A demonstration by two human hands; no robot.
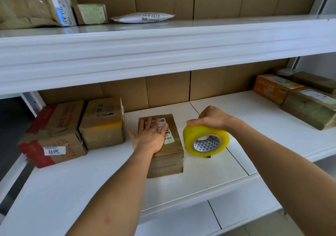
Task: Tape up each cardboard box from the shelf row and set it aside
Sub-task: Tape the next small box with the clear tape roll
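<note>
Two hands at work: left hand (151,137) flat on the cardboard box (163,150) on the shelf (209,174), right hand (211,118) gripping the tape roll (205,142), which may roll away if released

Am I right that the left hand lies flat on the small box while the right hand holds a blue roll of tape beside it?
Not quite: the roll of tape is yellow, not blue, as the head view shows. The rest holds: the left hand lies flat on the small box and the right hand holds the roll beside it.
</note>
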